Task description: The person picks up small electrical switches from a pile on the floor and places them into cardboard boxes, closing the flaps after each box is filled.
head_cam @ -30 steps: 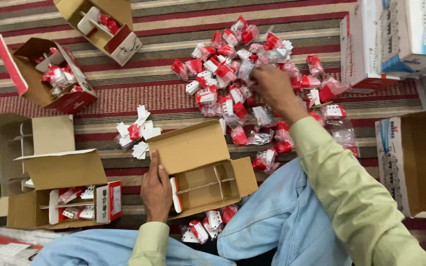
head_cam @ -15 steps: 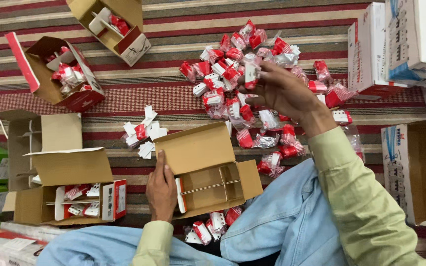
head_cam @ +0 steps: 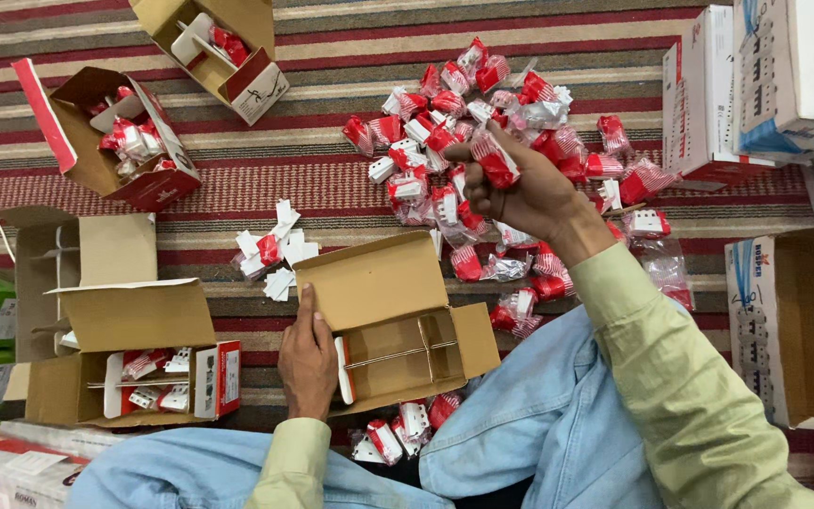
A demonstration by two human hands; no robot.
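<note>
My right hand (head_cam: pixel 529 193) is raised over a pile of small red-and-white packets (head_cam: pixel 482 123) on the striped carpet, and its fingers are closed on one such packet (head_cam: pixel 494 160). My left hand (head_cam: pixel 307 358) rests flat on the left edge of an open brown cardboard box (head_cam: pixel 398 320) with dividers, in front of my knees. The box compartments look empty. A few more packets (head_cam: pixel 407 424) lie by my legs under the box.
Two open boxes with packets (head_cam: pixel 120 141) (head_cam: pixel 223 47) lie at the upper left. A partly filled box (head_cam: pixel 134 368) sits left of my hand. Loose white pieces (head_cam: pixel 275 250) lie on the carpet. Large cartons (head_cam: pixel 765 85) (head_cam: pixel 803 320) stand at the right.
My right hand has lifted out of the pile with one packet gripped and turned palm toward me. The left hand stays on the box.
</note>
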